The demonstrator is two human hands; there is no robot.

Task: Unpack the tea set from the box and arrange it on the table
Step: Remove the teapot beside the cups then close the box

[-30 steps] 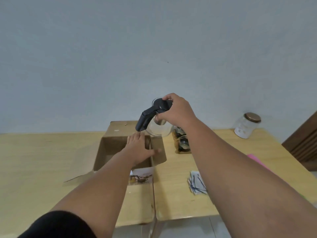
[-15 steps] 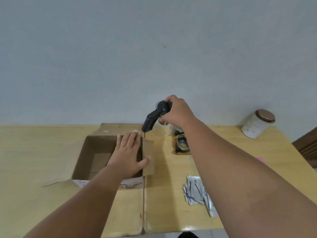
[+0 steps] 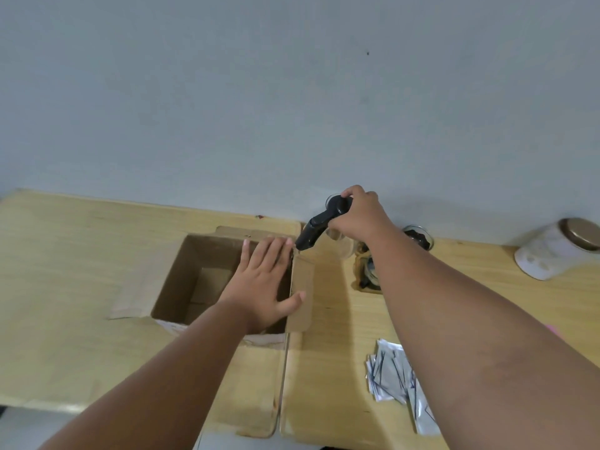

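Observation:
An open cardboard box [image 3: 181,280] lies on the wooden table [image 3: 65,254]. My left hand [image 3: 264,284] rests flat on the box's right edge, fingers straight, thumb on the right flap. My right hand [image 3: 355,214] grips the black handle [image 3: 316,230] of a glass teapot [image 3: 341,246], which is right of the box near the wall; I cannot tell whether it touches the table. Behind my right forearm, glass cups [image 3: 418,237] with dark parts sit in a small cardboard tray [image 3: 358,271].
A white jar with a brown lid [image 3: 555,251] stands at the far right by the wall. A pile of silver sachets [image 3: 389,375] lies near the table's front edge. A seam between two tabletops [image 3: 282,378] runs forward from the box.
My right hand has lowered the teapot toward the table right of the box. The view has shifted, so box and hands now sit further right. My left hand stays on the box.

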